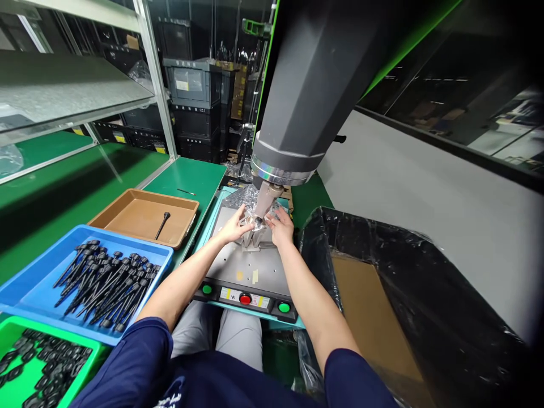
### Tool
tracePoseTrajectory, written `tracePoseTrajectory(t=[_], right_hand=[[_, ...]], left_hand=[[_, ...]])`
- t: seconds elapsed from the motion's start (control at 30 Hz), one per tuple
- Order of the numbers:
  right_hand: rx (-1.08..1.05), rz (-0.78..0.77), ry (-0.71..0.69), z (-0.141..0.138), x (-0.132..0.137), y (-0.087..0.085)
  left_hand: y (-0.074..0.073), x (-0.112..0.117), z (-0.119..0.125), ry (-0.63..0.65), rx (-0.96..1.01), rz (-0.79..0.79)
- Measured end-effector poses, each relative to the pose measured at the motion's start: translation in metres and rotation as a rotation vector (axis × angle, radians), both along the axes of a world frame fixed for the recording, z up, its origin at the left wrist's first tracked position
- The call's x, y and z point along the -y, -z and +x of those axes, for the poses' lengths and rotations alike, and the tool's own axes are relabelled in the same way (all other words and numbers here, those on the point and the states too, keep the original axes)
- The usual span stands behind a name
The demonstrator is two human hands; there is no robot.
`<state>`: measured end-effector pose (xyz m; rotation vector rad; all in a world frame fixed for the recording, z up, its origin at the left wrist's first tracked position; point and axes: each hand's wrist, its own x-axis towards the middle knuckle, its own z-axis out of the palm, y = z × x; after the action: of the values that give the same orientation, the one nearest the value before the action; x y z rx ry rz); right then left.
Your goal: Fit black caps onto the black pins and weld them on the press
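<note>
A press head point(306, 85) is shown over a grey base plate point(242, 258) on the green worktop point(187, 175); a blue tray point(29, 283) of black rods point(106, 283) is set to the left. Seating a small part point(256, 225) under the horn point(267, 198) is judged the step in hand; withdrawal of both hands would be called for next. The left hand point(233, 226) and right hand point(281, 226) are pinched on the part; its long axis is hidden.

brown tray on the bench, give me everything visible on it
The brown tray is shallow and rectangular with a raised rim, plastic by its look. It lies flat on the green bench, just beyond the blue tray, left of the machine base. Inside lies one black rod-shaped part with a round head, diagonal. Neither left hand nor right hand touches it.
</note>
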<state>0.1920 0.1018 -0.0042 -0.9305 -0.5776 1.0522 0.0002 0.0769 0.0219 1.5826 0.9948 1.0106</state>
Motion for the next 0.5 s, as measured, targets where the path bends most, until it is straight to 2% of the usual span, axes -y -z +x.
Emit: tracePoseTrajectory(t=[0.13, 0.2, 0.3, 0.37, 0.4, 0.43, 0.5], right_hand=[[-0.012, -0.010, 0.013, -0.002, 0.004, 0.000], [-0.009, -0.005, 0.019, -0.003, 0.006, 0.001], [0.004, 0.021, 0.033, -0.003, 0.007, 0.002], [0.016, 0.038, 0.043, -0.004, 0.007, 0.002], [0.020, 0.044, 0.044, -0.005, 0.006, 0.002], [0.023, 0.050, 0.042, -0.005, 0.006, 0.002], [0.015, 0.059, 0.034, -0.008, 0.006, 0.001]], left_hand=[[-0.002, 0.008, -0.005, 0.017, 0.035, 0.004], [-0.005, 0.016, -0.010, -0.049, 0.014, 0.000], [-0.015, 0.032, -0.019, -0.338, -0.179, 0.051], [-0.024, 0.042, -0.021, -0.502, -0.314, 0.190], [-0.027, 0.045, -0.021, -0.515, -0.359, 0.288], [-0.030, 0.047, -0.019, -0.475, -0.388, 0.393], [-0.033, 0.046, -0.013, -0.295, -0.422, 0.565]])
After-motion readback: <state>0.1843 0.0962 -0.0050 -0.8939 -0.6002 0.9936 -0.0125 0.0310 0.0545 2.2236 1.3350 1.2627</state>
